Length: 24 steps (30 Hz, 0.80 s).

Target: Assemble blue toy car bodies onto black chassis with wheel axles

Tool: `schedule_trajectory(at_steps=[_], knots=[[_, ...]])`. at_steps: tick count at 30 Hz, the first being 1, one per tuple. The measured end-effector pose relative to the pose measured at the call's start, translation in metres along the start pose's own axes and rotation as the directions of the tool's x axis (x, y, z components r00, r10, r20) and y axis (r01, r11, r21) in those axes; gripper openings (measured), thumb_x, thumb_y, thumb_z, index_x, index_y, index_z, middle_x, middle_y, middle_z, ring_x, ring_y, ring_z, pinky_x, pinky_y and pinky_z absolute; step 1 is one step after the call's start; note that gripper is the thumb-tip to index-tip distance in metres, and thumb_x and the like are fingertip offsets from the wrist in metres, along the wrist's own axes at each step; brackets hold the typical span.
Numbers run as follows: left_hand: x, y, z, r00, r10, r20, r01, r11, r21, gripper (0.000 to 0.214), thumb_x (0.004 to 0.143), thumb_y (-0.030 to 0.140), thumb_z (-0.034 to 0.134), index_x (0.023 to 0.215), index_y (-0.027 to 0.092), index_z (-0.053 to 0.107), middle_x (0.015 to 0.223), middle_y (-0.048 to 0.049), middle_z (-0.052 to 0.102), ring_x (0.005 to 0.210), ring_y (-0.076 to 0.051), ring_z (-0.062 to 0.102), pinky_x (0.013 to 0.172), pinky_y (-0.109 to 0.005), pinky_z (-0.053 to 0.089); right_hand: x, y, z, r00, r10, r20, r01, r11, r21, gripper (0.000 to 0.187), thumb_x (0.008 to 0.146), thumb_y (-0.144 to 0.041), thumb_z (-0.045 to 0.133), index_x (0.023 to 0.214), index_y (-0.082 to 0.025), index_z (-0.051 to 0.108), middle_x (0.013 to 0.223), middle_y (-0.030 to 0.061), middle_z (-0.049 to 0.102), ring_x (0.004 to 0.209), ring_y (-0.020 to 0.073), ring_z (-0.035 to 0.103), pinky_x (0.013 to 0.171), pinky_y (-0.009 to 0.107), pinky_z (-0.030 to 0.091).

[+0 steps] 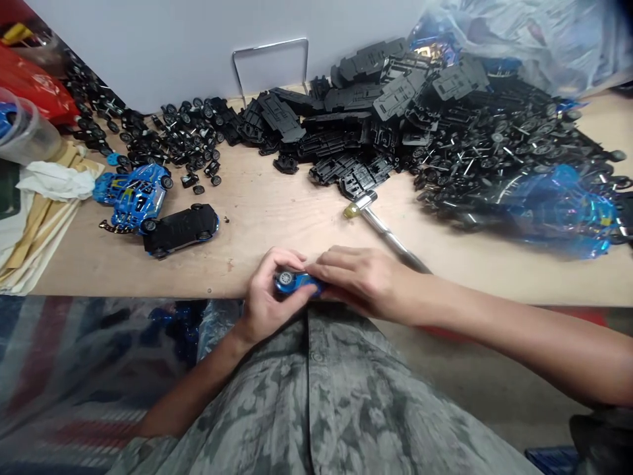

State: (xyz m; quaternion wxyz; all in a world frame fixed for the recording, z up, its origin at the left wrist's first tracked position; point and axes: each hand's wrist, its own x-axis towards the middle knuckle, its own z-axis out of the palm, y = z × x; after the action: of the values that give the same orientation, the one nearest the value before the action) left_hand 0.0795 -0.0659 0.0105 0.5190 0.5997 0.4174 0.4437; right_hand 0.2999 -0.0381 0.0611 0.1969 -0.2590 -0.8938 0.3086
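Observation:
At the near edge of the wooden table (297, 218), both my hands close on one small blue toy car (293, 282). My left hand (270, 297) wraps round its left end, where a wheel shows. My right hand (359, 277) covers its right end with fingers pressed on top. Most of the car is hidden by my fingers.
A small hammer (380, 227) lies just behind my right hand. Finished blue cars (136, 194) and an upturned car (180, 229) sit at the left. Piles of black chassis (356, 112) and wheel axles (163, 132) fill the back. Blue bodies in plastic bags (558, 208) lie right.

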Motion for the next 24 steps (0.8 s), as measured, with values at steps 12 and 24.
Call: schedule_trajectory(at_steps=[12, 24], knots=[[0.001, -0.003, -0.003, 1.0, 0.003, 0.023, -0.003, 1.0, -0.022, 0.02, 0.085, 0.024, 0.079, 0.094, 0.02, 0.062, 0.096, -0.0057, 0.063, 0.099, -0.021, 0.065, 0.089, -0.035, 0.052, -0.008, 0.006, 0.005, 0.979, 0.182, -0.089, -0.156, 0.957, 0.244, 0.034, 0.096, -0.035, 0.071, 0.124, -0.015, 0.067, 0.105, 0.0109, 0.076, 0.094, 0.0189, 0.073, 0.084, 0.03, 0.058], [0.001, 0.0, -0.002, 0.999, -0.036, 0.04, 0.035, 0.999, 0.04, 0.02, 0.087, 0.025, 0.076, 0.102, 0.02, 0.065, 0.101, -0.0048, 0.062, 0.099, -0.02, 0.062, 0.09, -0.032, 0.05, 0.011, 0.012, -0.025, 0.975, 0.202, 0.09, -0.216, 0.958, 0.188, 0.021, 0.1, -0.023, 0.061, 0.112, -0.014, 0.075, 0.095, 0.0059, 0.08, 0.076, 0.0147, 0.072, 0.07, 0.025, 0.053]])
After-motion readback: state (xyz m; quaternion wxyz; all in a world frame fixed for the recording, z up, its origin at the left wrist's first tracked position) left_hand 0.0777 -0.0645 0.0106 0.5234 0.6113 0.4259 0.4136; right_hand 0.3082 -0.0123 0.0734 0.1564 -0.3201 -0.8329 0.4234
